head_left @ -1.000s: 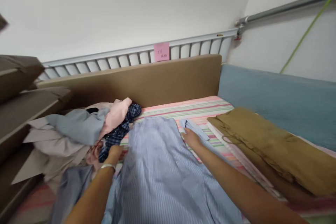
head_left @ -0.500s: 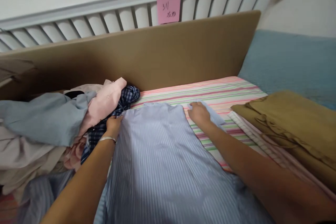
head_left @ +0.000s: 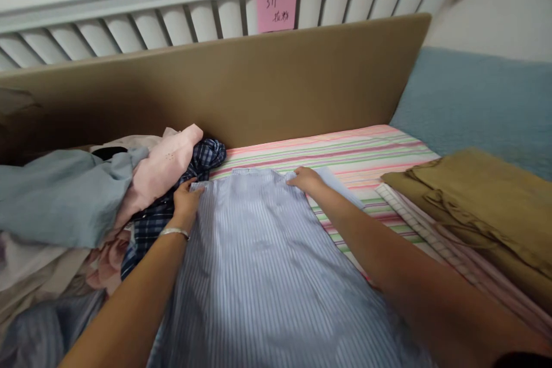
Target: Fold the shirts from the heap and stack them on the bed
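Observation:
A blue-and-white striped shirt (head_left: 263, 264) lies spread in front of me, its near end running out of the bottom of the view. My left hand (head_left: 186, 202) is closed on its far left corner, beside a dark blue plaid garment (head_left: 150, 224). At the far right corner my right hand (head_left: 307, 180) pinches the shirt's edge between thumb and fingers. Just beyond that wrist, a light blue piece of cloth (head_left: 342, 187) shows on the bedding; whether it belongs to the shirt I cannot tell.
Under everything lies a multicoloured striped sheet (head_left: 366, 144). To the left is a heap with a pink garment (head_left: 161, 172) and a grey-blue garment (head_left: 64, 195). Folded olive clothing (head_left: 487, 201) is stacked at right. A brown board (head_left: 280, 86) stands behind, below a pink note (head_left: 277, 0).
My right hand has moved left from the light blue cloth onto the shirt's far right corner. The left hand stays at the far left corner. The view has shifted slightly.

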`<control>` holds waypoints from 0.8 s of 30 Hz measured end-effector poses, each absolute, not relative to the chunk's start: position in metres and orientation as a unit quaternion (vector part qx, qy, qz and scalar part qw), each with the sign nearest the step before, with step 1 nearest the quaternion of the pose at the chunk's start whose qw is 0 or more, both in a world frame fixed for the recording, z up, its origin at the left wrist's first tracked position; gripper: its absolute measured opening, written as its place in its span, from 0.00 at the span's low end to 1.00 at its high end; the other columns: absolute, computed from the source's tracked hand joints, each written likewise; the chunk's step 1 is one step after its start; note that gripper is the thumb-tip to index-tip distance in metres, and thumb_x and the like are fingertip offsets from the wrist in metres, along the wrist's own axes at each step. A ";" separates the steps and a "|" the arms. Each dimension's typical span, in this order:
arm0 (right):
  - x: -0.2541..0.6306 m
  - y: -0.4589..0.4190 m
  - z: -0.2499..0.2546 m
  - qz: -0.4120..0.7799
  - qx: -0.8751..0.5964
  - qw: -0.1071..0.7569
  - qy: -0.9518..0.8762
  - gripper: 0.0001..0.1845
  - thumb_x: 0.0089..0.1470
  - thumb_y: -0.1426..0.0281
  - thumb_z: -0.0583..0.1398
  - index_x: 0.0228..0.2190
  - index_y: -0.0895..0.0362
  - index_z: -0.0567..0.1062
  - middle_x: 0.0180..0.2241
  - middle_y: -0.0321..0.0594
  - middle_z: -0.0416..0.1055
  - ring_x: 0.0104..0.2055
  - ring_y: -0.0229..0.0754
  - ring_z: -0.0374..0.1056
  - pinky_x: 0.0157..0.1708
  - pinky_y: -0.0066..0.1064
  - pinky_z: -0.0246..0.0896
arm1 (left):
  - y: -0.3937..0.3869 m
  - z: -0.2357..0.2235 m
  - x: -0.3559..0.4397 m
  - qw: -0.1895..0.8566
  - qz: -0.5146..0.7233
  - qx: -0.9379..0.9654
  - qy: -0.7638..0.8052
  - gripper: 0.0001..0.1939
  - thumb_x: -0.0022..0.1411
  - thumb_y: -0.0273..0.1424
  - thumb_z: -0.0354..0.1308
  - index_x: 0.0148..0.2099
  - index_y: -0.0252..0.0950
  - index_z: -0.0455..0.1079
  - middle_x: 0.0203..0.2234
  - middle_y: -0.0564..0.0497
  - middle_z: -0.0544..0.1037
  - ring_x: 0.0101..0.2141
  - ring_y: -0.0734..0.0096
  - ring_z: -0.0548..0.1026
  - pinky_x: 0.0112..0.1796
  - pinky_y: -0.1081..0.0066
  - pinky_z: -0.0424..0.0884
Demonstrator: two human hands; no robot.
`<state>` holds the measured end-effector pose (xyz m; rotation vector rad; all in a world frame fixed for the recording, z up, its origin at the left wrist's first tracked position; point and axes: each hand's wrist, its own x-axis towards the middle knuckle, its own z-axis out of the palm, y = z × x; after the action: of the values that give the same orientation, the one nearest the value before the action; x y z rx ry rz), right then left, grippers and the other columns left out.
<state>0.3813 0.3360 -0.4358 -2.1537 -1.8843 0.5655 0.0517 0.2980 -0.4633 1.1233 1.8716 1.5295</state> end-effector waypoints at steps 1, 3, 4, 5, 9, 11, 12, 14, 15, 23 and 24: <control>0.384 0.337 -0.439 0.197 -0.725 0.114 -0.650 0.15 0.45 0.64 0.63 0.37 0.57 0.75 0.37 0.41 0.75 0.39 0.42 0.70 0.32 0.26 0.58 | 0.292 -0.460 0.053 0.240 0.550 0.424 0.678 0.22 0.44 0.26 0.61 0.45 0.30 0.72 0.33 0.48 0.77 0.34 0.68 0.73 0.40 0.68 0.69; 0.388 0.334 -0.444 0.196 -0.710 0.123 -0.665 0.11 0.45 0.65 0.62 0.34 0.56 0.75 0.34 0.37 0.75 0.35 0.39 0.69 0.30 0.25 0.56 | 0.276 -0.454 0.055 0.229 0.517 0.487 0.666 0.13 0.44 0.26 0.61 0.37 0.33 0.75 0.30 0.50 0.76 0.34 0.67 0.72 0.42 0.67 0.67; 0.390 0.330 -0.446 0.192 -0.702 0.132 -0.673 0.10 0.46 0.65 0.62 0.33 0.55 0.75 0.33 0.36 0.75 0.34 0.38 0.68 0.29 0.24 0.55 | 0.267 -0.452 0.056 0.209 0.482 0.544 0.654 0.10 0.45 0.25 0.59 0.34 0.34 0.75 0.29 0.50 0.76 0.34 0.67 0.72 0.43 0.67 0.67; 0.391 0.326 -0.448 0.186 -0.691 0.143 -0.684 0.10 0.46 0.66 0.62 0.33 0.55 0.75 0.33 0.35 0.75 0.34 0.37 0.68 0.29 0.24 0.55 | 0.258 -0.449 0.056 0.179 0.434 0.612 0.637 0.08 0.46 0.24 0.58 0.31 0.35 0.74 0.29 0.50 0.75 0.35 0.67 0.72 0.44 0.68 0.66; 0.400 0.319 -0.448 0.167 -0.616 0.147 -0.755 0.08 0.46 0.66 0.62 0.31 0.55 0.74 0.32 0.34 0.73 0.34 0.36 0.66 0.30 0.23 0.54 | 0.230 -0.442 0.055 0.040 0.186 0.788 0.586 0.10 0.51 0.22 0.52 0.32 0.38 0.73 0.32 0.48 0.74 0.38 0.63 0.71 0.44 0.66 0.63; 0.404 0.323 -0.441 0.163 -0.576 0.106 -0.794 0.07 0.46 0.67 0.62 0.30 0.55 0.74 0.31 0.33 0.73 0.33 0.36 0.66 0.30 0.23 0.54 | 0.227 -0.436 0.053 -0.001 0.118 0.790 0.602 0.13 0.52 0.22 0.51 0.38 0.38 0.73 0.35 0.46 0.75 0.40 0.60 0.71 0.43 0.65 0.62; 0.406 0.325 -0.435 0.160 -0.558 0.082 -0.810 0.06 0.44 0.69 0.63 0.29 0.55 0.74 0.30 0.32 0.73 0.33 0.36 0.66 0.30 0.23 0.54 | 0.228 -0.432 0.051 -0.016 0.098 0.789 0.607 0.16 0.53 0.22 0.50 0.43 0.38 0.72 0.36 0.45 0.75 0.41 0.59 0.71 0.43 0.65 0.62; 0.407 0.330 -0.419 0.145 -0.534 0.021 -0.833 0.04 0.42 0.71 0.64 0.26 0.55 0.75 0.27 0.32 0.73 0.32 0.37 0.67 0.30 0.24 0.54 | 0.235 -0.423 0.045 -0.037 0.070 0.797 0.598 0.24 0.55 0.22 0.47 0.53 0.41 0.67 0.38 0.45 0.75 0.41 0.60 0.71 0.43 0.66 0.62; 0.407 0.333 -0.411 0.128 -0.530 -0.017 -0.838 0.03 0.41 0.71 0.64 0.24 0.55 0.75 0.27 0.33 0.73 0.33 0.39 0.67 0.31 0.25 0.55 | 0.241 -0.418 0.042 -0.044 0.058 0.805 0.588 0.27 0.56 0.21 0.45 0.57 0.44 0.64 0.39 0.46 0.75 0.39 0.61 0.72 0.42 0.66 0.61; 0.406 0.357 -0.380 0.010 -0.594 -0.145 -0.791 0.09 0.44 0.74 0.64 0.32 0.61 0.78 0.39 0.51 0.75 0.44 0.51 0.69 0.43 0.38 0.61 | 0.286 -0.415 0.018 0.019 0.058 0.771 0.634 0.04 0.49 0.28 0.57 0.24 0.36 0.71 0.29 0.44 0.75 0.32 0.62 0.72 0.42 0.67 0.65; 0.408 0.359 -0.383 0.007 -0.604 -0.145 -0.783 0.10 0.44 0.75 0.63 0.33 0.61 0.78 0.40 0.52 0.74 0.45 0.51 0.69 0.44 0.38 0.61 | 0.289 -0.417 0.017 0.023 0.078 0.760 0.644 0.04 0.47 0.29 0.60 0.23 0.36 0.70 0.29 0.43 0.76 0.33 0.60 0.73 0.42 0.66 0.65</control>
<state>0.4076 0.3592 -0.3828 -2.0966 -2.7189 0.0257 0.0170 0.2893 -0.4170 2.3535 1.9953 0.2429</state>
